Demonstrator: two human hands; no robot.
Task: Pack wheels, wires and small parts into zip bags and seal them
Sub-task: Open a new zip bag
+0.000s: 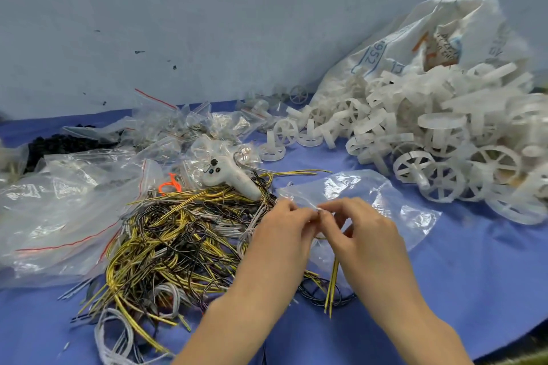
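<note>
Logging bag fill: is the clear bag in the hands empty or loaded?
Cannot tell for sure. The clear bag lies flat and no wheels show through; both hands, left hand and right hand, pinch its edge.

A pale grey-blue wall [207,24], flecked with dark marks, rises behind a blue-covered table [474,275].

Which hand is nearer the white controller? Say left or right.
Left. The left hand lies just below and right of the controller, by the wires; the right hand is farther right, both pinching the bag.
</note>
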